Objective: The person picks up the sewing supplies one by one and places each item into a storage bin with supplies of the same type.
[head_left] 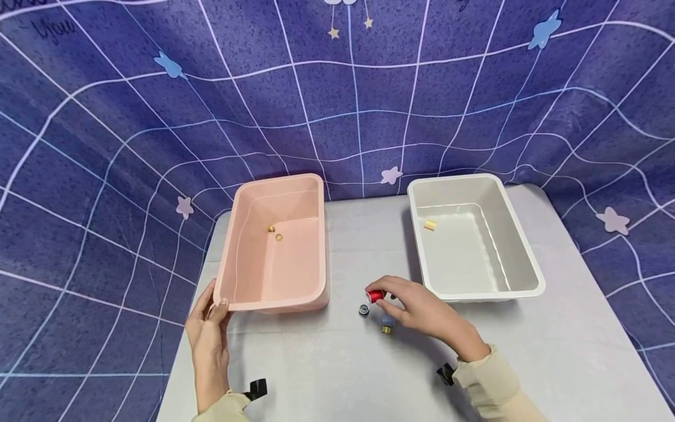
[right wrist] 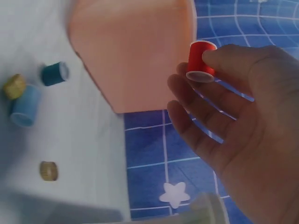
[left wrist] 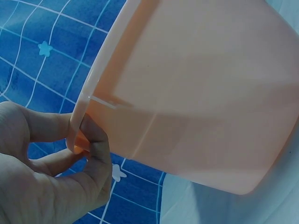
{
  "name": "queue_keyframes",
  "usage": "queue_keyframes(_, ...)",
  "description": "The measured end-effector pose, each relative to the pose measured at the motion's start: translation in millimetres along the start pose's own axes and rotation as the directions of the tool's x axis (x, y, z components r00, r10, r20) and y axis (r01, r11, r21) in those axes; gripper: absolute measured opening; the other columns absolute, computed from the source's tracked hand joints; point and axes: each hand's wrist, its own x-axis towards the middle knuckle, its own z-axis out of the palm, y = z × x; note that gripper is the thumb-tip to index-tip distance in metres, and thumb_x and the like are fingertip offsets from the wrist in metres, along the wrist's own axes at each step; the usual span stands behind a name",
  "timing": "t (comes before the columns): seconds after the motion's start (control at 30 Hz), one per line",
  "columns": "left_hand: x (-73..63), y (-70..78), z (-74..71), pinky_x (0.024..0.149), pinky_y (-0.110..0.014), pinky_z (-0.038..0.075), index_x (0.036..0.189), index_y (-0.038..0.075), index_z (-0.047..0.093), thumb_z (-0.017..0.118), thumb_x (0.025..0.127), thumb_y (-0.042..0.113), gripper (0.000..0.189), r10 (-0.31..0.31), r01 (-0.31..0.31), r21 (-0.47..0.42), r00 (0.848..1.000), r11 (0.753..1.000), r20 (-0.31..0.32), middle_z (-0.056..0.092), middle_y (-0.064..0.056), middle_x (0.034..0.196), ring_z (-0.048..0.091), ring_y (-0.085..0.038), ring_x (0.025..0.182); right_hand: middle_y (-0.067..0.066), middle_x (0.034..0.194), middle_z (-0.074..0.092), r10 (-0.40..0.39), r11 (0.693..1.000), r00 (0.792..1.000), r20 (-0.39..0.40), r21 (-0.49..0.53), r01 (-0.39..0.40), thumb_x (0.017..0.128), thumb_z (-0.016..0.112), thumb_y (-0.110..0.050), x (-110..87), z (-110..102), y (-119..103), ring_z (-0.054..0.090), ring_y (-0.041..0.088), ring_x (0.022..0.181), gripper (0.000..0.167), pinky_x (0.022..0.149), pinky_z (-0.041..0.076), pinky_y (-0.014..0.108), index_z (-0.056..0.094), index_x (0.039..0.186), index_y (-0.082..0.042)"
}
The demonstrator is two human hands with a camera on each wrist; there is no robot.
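My right hand [head_left: 387,298] pinches a red thread spool [head_left: 375,296] between thumb and fingers, just above the grey table. The right wrist view shows the red spool [right wrist: 202,61] at the fingertips of that hand [right wrist: 205,70]. My left hand [head_left: 217,306] grips the near left corner of the pink bin [head_left: 274,303]. In the left wrist view the fingers [left wrist: 96,144] curl round the rim of the bin [left wrist: 83,109]. A dark teal spool [head_left: 364,309], a light blue spool [head_left: 388,320] and a small gold one [head_left: 387,330] lie on the table under the right hand.
A white bin [head_left: 490,291] stands at the right with one yellow spool [head_left: 430,224] inside. Two small gold pieces [head_left: 275,232] lie in the pink bin. A blue grid-patterned cloth backs the grey table [head_left: 337,369]. Another gold spool [right wrist: 48,171] lies on the table.
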Motion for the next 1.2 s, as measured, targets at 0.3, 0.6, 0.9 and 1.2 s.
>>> queue_keyframes(0.3, 0.3, -0.7, -0.5, 0.086, -0.016, 0.06, 0.154, 0.002, 0.048, 0.052, 0.1, -0.013, 0.057, -0.004, 0.004, -0.011, 1.0, 1.0, -0.009, 0.054, -0.007, 0.134, 0.062, -0.014, 0.116, -0.005, 0.113, 0.072, -0.044, 0.996, 0.997, -0.059, 0.08, 0.049, 0.098, 0.069, -0.004, 8.5, -22.8, 0.9, 0.067, 0.009, 0.101, 0.026, 0.087, 0.06, 0.034, 0.069, 0.122, -0.013)
queue_keyframes(0.6, 1.5, -2.1, -1.5, 0.084, -0.017, 0.06, 0.153, 0.0, 0.049, 0.052, 0.099, -0.014, 0.055, 0.008, -0.008, -0.04, 1.0, 0.999, -0.011, 0.055, -0.01, 0.133, 0.063, -0.015, 0.115, -0.005, 0.114, 0.073, 0.028, 0.997, 0.996, -0.081, 0.069, -0.022, 0.097, 0.071, -0.004, 8.4, -41.9, 8.6, 0.068, 0.01, 0.101, 0.029, 0.089, 0.061, 0.036, 0.07, 0.124, -0.015)
queue_keyframes(0.9, 2.8, -1.3, -1.3, 0.084, -0.017, 0.06, 0.154, 0.001, 0.049, 0.052, 0.099, -0.015, 0.057, -0.006, 0.006, -0.054, 1.0, 0.999, -0.006, 0.055, -0.009, 0.134, 0.063, -0.015, 0.114, -0.007, 0.107, 0.071, 0.088, 0.996, 0.99, -0.108, 0.006, -0.088, 0.095, 0.073, -0.005, 6.4, -58.5, 17.8, 0.061, 0.004, 0.088, 0.031, 0.08, 0.056, 0.03, 0.07, 0.124, -0.016)
queue_keyframes(1.2, 2.8, -1.5, -2.0, 0.085, -0.018, 0.06, 0.154, 0.0, 0.048, 0.051, 0.1, -0.014, 0.056, -0.007, 0.006, -0.06, 1.0, 0.998, -0.002, 0.053, -0.01, 0.133, 0.064, -0.014, 0.115, -0.004, 0.108, 0.074, 0.074, 0.997, 0.987, -0.142, -0.025, -0.078, 0.094, 0.074, -0.002, 7.8, -70.4, 31.4, 0.068, 0.01, 0.093, 0.032, 0.086, 0.06, 0.04, 0.071, 0.124, -0.01)
